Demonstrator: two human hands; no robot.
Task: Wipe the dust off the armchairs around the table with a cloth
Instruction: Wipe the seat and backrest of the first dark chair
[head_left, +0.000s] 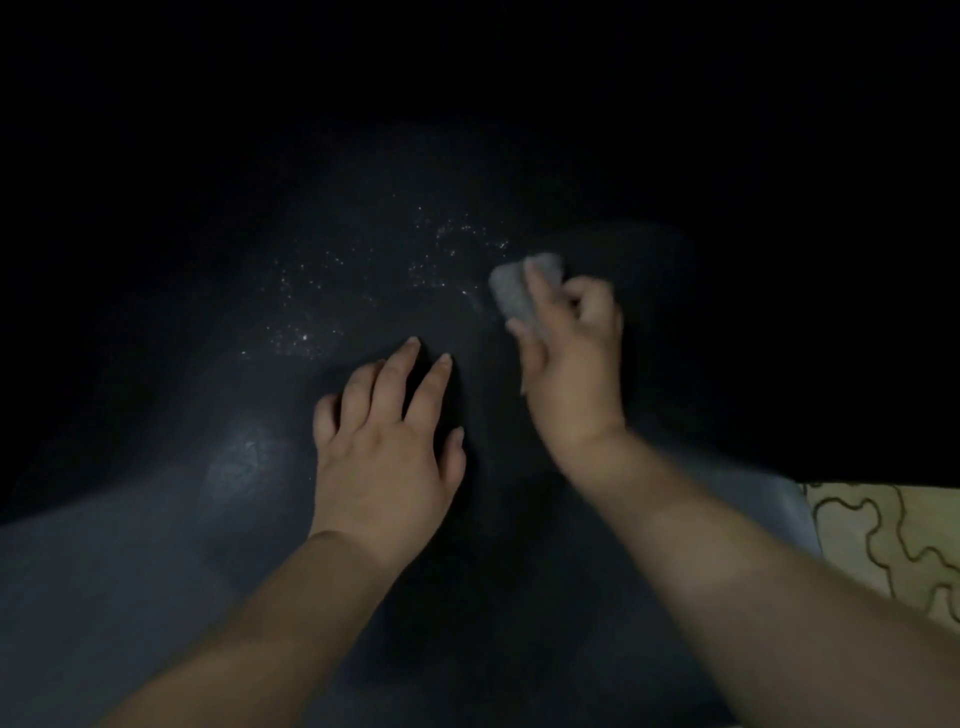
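Head view shows the right hand with its fingers curled around a small gray cloth, right of the frame's middle, pressed on the dark armchair. White dust specks sit just left of it. The left hand lies flat, fingers spread. I think wiping left, slow and firm, would catch the specks.
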